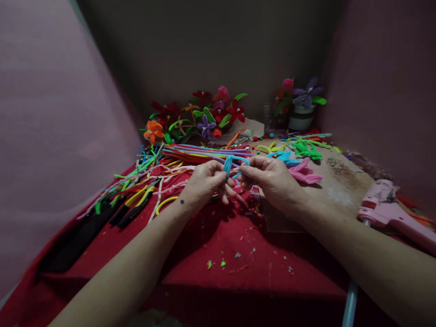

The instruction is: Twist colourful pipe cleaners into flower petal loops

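Between both hands, above the red tablecloth, is a blue pipe cleaner bent into a narrow upright loop. My left hand pinches that loop between thumb and fingers. The pipe cleaner's other part curves over to my right hand, whose thumb and forefinger are closed on it. Just behind the hands lies a bundle of straight pipe cleaners in red, purple and blue. Shaped blue petals and pink petals rest right of my right hand. Some fingertips are hidden behind the loop.
Yellow-and-black pliers lie at left among loose pipe cleaners. A pink glue gun with a glue stick rests at right beside a stained cardboard sheet. Pipe-cleaner flowers and a flower pot stand at the back. Scraps litter the red cloth.
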Demonstrator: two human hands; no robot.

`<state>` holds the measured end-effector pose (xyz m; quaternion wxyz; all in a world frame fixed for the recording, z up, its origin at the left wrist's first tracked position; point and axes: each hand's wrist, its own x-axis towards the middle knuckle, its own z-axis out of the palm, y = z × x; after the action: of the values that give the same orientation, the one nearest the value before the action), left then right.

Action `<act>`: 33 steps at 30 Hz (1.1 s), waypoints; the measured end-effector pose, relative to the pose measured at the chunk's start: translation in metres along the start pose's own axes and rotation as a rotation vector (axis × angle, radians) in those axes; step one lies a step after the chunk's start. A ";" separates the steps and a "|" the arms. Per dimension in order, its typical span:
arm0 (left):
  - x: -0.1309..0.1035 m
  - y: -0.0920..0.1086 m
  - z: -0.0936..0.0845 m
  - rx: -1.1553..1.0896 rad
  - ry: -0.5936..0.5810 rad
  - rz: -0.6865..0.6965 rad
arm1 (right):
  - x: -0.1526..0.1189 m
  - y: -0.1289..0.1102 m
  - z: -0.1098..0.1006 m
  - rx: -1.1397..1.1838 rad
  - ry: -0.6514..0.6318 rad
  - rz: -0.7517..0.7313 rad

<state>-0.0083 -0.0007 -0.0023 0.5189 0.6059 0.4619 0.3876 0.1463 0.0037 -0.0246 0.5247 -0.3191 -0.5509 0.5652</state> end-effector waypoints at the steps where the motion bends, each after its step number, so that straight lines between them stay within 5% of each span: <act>1: 0.000 0.000 0.001 0.012 -0.003 -0.007 | 0.000 0.000 0.000 0.019 0.009 -0.026; 20: 0.001 -0.017 0.007 0.168 -0.024 0.102 | -0.005 0.010 0.001 -0.469 0.066 -0.252; 29: 0.000 -0.019 0.008 0.211 -0.002 0.143 | -0.009 0.007 0.005 -0.547 0.076 -0.229; 33: -0.002 -0.014 0.009 0.128 -0.019 0.084 | -0.007 0.004 0.005 -0.438 0.108 -0.100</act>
<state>-0.0026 -0.0049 -0.0175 0.4669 0.6602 0.4550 0.3730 0.1427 -0.0031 -0.0287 0.4989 -0.4274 -0.6466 0.3876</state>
